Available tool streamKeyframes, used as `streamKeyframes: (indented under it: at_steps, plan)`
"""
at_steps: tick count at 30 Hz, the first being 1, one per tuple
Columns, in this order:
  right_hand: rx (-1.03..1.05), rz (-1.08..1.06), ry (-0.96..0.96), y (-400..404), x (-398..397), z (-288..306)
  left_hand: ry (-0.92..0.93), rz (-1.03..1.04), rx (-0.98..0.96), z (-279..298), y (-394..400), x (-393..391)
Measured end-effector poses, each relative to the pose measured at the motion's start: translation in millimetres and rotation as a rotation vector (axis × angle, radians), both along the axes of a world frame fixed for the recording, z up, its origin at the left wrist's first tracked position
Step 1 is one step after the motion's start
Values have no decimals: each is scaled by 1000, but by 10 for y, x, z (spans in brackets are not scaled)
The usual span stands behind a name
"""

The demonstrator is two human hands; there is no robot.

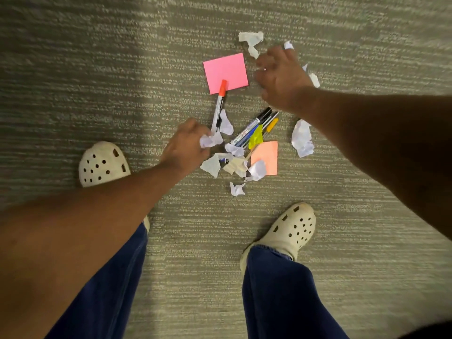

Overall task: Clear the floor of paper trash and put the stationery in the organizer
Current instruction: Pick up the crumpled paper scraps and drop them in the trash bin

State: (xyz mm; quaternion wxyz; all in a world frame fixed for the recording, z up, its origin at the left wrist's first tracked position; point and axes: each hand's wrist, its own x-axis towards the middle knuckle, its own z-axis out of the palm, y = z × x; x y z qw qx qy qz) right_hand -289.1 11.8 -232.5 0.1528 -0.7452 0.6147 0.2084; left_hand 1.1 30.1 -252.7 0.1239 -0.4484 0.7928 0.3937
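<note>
Torn and crumpled white paper scraps point(236, 165) lie scattered on the grey carpet point(97, 81). My left hand point(187, 145) is closed around a crumpled white paper wad point(210, 140). My right hand point(281, 77) reaches over the far scraps with curled fingers, a small paper scrap point(288, 45) showing at its fingertips; what it grips is hidden. A red-capped marker point(219, 104) lies partly on a pink sticky-note pad point(225, 72). A bundle of pens point(258, 127) with a yellow tab rests above an orange sticky-note pad point(266, 156). No organizer is in view.
My two feet in cream clogs, the left foot point(102, 163) and the right foot point(291, 228), stand on the carpet on either side of the pile. A larger crumpled paper point(302, 138) lies right of the pens, and another paper piece point(252, 41) at the far edge.
</note>
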Motion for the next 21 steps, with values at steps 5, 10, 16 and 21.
streamKeyframes:
  at_steps: [5,10,16,21]
  plan:
    - [115,-29,46,-371,16,104,-118,-440,-116,16,59,-291]
    - [254,-101,2,-475,-11,0,-273,-510,-125,11,97,-443]
    - [91,-221,-13,-45,-352,-102,-331,-505,-137,-57,203,-373]
    - [77,-281,-84,434,-661,-134,-337,-450,-204,-59,336,-230]
